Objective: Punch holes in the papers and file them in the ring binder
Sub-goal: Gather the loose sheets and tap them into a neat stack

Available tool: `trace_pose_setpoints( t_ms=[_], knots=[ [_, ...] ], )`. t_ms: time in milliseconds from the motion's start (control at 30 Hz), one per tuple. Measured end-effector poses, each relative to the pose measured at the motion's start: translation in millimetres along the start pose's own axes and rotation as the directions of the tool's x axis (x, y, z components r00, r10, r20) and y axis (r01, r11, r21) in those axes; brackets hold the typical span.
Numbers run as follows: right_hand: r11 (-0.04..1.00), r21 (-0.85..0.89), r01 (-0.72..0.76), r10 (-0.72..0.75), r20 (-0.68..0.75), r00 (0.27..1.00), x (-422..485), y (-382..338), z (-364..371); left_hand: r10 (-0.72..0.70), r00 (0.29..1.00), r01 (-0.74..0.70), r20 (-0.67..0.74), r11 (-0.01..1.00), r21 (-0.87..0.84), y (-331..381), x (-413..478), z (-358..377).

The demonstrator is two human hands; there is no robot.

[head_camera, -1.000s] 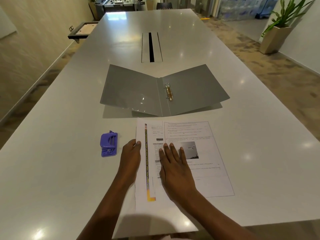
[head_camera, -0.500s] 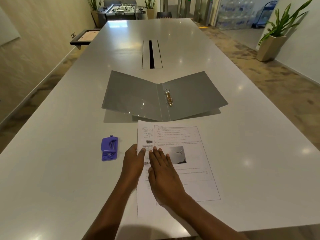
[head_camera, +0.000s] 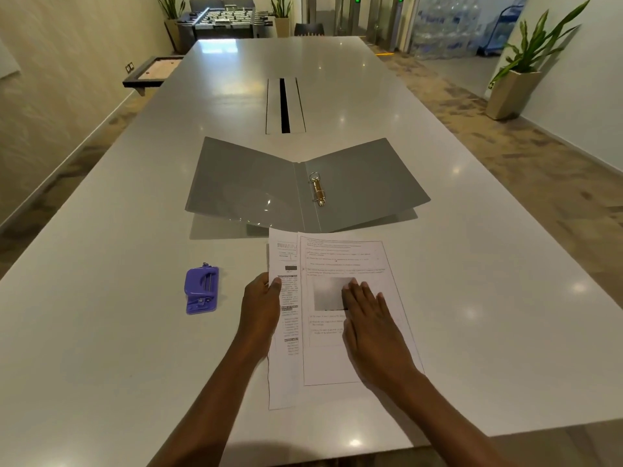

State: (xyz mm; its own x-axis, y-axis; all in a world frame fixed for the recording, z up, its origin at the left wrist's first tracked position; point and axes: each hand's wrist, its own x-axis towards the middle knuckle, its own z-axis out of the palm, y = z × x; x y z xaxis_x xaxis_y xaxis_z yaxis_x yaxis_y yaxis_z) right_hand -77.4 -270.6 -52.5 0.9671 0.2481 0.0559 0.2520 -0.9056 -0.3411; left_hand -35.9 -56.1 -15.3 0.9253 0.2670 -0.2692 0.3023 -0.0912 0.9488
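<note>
Item one: the papers, two printed sheets lying flat on the white table [head_camera: 472, 298], near its front edge. We note the top sheet [head_camera: 337, 257] overlapping the bottom sheet [head_camera: 285, 382], shifted to the right so that a strip of the lower one shows along the left side.

Item two: our left hand [head_camera: 261, 305], at the left edge of the bottom sheet, thumb on top of the paper; we cannot tell whether the fingers curl under the edge.

Item three: our right hand [head_camera: 371, 325], open and flat, palm down, fingers together, pressing on the top sheet over its dark picture. It grips nothing.

Item four: the ring binder [head_camera: 256, 190], grey, lying open just beyond the papers, its metal rings [head_camera: 317, 192] beside the spine.

Item five: the hole punch [head_camera: 201, 290], purple, left of the papers, apart from our left hand.
</note>
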Motion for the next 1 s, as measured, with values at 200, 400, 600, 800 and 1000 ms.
trace_pose_setpoints(
  t_ms=[200,400,600,800,1000],
  knots=[
    [0.999,-0.016,0.039,-0.039,-0.033,0.999,2,-20,9,0.037,0.999,-0.038,-0.031,0.999,-0.006,-2,-1,4],
    [0.995,-0.017,0.098,-0.099,-0.052,0.994,3,-34,16,0.064,0.998,-0.065,-0.005,0.997,-0.052,-4,-3,3],
    [0.992,0.030,0.123,-0.122,-0.028,0.992,3,-41,17,0.102,0.995,-0.101,-0.005,0.992,0.075,-8,-2,2],
    [0.887,0.462,0.019,0.067,-0.169,0.983,27,-6,-45,0.180,0.983,-0.178,0.023,0.983,-0.047,9,-9,-8],
    [0.334,0.927,-0.170,0.199,0.108,0.974,55,31,-102,0.342,0.939,-0.331,0.033,0.927,-0.178,58,-14,-13]
  ],
)
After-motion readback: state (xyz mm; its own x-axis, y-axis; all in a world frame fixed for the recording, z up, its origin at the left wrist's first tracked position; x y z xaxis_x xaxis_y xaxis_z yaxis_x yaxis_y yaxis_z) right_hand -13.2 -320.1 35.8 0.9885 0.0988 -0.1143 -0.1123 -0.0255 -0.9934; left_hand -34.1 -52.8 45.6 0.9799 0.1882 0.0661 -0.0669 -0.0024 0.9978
